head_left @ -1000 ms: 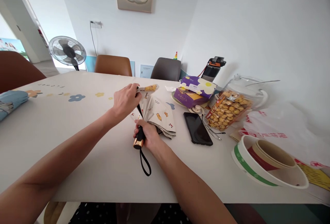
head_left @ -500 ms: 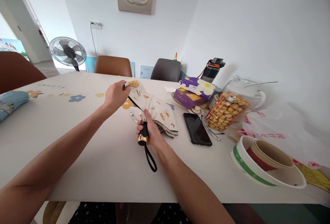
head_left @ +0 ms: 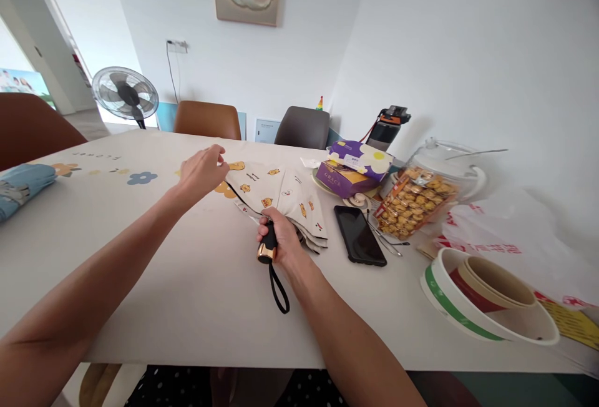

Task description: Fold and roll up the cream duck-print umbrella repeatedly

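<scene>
A cream folding umbrella printed with small yellow chicks lies partly folded over the table. My right hand is wrapped round its black handle with a gold end, and a black wrist strap dangles below. At the canopy's left corner, my left hand has its fingers curled and closed on the fabric edge; the fingertips are partly hidden. The canopy spreads between both hands, its dark-trimmed edge running down to the handle.
To the right lie a black phone, purple boxes, a snack jar, a paper bowl and a plastic bag. A blue folded umbrella rests at the left on the white table.
My left hand has shifted slightly left and down, and the canopy between the hands is spread wider. My right hand has moved a little right with the handle.
</scene>
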Tool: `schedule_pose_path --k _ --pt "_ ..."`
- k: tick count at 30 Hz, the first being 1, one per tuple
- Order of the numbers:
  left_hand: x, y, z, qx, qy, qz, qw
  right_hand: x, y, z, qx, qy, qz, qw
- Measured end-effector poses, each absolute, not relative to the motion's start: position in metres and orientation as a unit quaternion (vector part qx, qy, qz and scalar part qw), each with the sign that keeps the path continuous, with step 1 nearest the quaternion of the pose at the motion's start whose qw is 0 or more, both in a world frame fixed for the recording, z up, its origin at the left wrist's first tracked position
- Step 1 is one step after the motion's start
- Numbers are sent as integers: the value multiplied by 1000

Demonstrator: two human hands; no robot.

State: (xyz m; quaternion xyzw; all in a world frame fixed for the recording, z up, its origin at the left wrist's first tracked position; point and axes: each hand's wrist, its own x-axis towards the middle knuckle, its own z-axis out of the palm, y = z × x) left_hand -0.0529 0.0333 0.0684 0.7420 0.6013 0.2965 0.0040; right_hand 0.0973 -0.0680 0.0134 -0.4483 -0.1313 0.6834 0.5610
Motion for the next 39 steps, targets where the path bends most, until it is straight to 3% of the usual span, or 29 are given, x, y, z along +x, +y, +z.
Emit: schedule_pose_path --k 3,10,18,27,33,39 --pt "-44 26 65 754 556 348 -33 96 -68 12 -455 -139 673 566" --pt "1 2 34 784 436 355 263 90 -68 9 -457 -159 664 570" --pt "11 6 22 754 451 337 339 82 -74 7 -465 -199 676 536" --pt "7 6 24 572 437 430 545 78 -81 4 -467 -278 688 482" --pt "2 5 32 428 349 350 757 82 -85 7 -436 -352 695 450" --pt "-4 7 36 337 321 337 818 80 -87 9 -419 -385 699 434"
